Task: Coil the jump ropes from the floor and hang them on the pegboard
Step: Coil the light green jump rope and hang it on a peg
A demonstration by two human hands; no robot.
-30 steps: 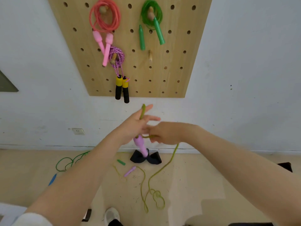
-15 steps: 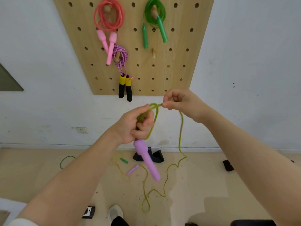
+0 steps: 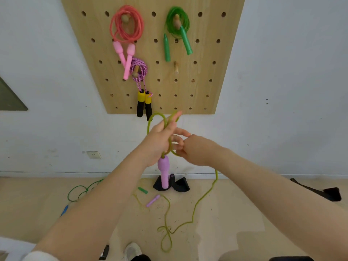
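Currently the left hand [image 3: 160, 140] grasps the coils of the olive rope [image 3: 204, 196], its lilac handle [image 3: 163, 172] hanging below the fist; the right hand [image 3: 195, 149] pinches the next stretch beside it. Most of the rope lies on the floor [image 3: 235, 213], kinked into a knot-like tangle [image 3: 166, 230] near the frame's bottom edge. Risk: that tangle may snag as it is drawn up, tightening and spoiling the coil. Loops may also slip off the extended fingers. A bare peg [image 3: 176, 67] waits at the pegboard's [image 3: 207, 72] centre.

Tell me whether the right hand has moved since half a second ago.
Yes. The right hand dropped away from the pegboard's bottom edge to meet the left hand at the olive rope.
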